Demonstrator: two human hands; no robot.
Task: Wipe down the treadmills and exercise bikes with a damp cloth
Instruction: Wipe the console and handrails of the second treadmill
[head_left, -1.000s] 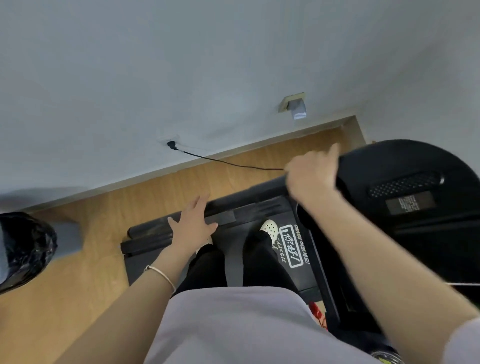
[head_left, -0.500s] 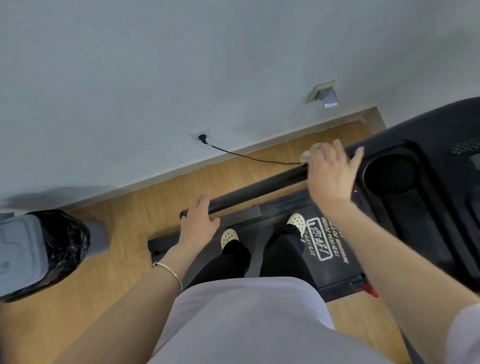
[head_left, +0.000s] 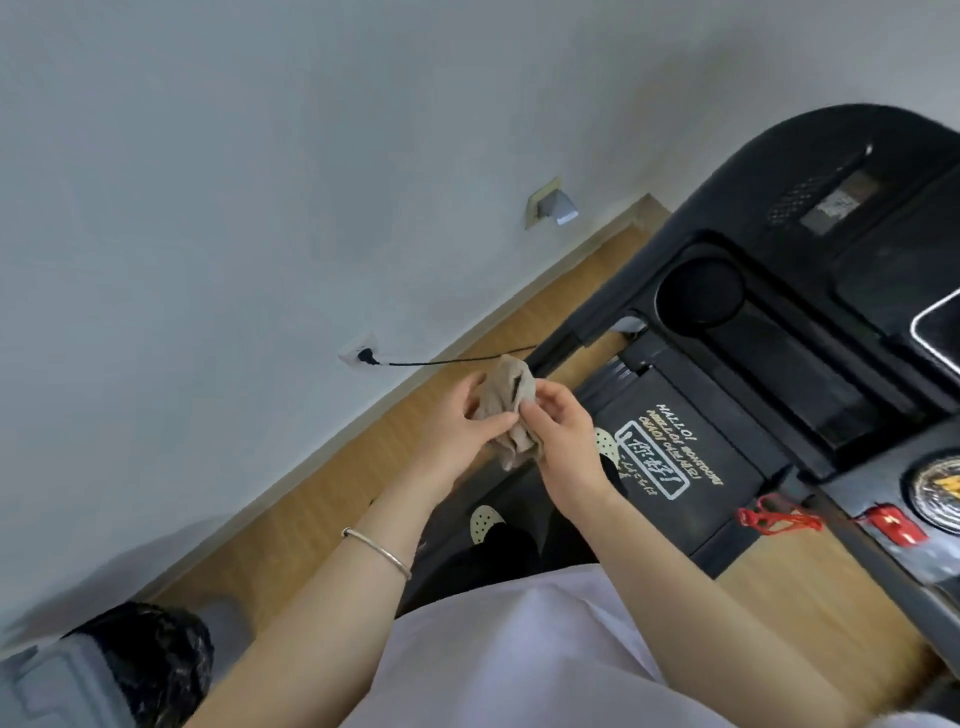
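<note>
Just ahead of my chest, near the middle of the view, I hold the beige cloth (head_left: 511, 410) bunched between both hands; my left hand (head_left: 457, 431) grips it from the nine o'clock side with the thumb curled over the fabric; my right hand (head_left: 563, 441) pinches it from the three o'clock side, fingertips on its upper fold; the cloth is in the air, apart from the machine. The treadmill (head_left: 779, 332) fills the view from one o'clock round to four o'clock; its black console carries a round cup holder (head_left: 698, 293) at two o'clock from my hands; the motor cover (head_left: 691, 415), printed with white lettering, lies at three o'clock, just beside my right wrist; a red safety cord (head_left: 774, 519) hangs at four o'clock near the console's lower edge. At ten o'clock from the cloth a black power cable (head_left: 452, 361) runs to a wall socket (head_left: 358, 353) just above the wooden floor (head_left: 291, 525). A thin bracelet (head_left: 376, 551) circles my left wrist; my pale perforated shoes (head_left: 483, 522) show at six o'clock below my hands; a bin (head_left: 140, 670) lined with a black bag stands at seven o'clock, in the bottom corner by the wall.
</note>
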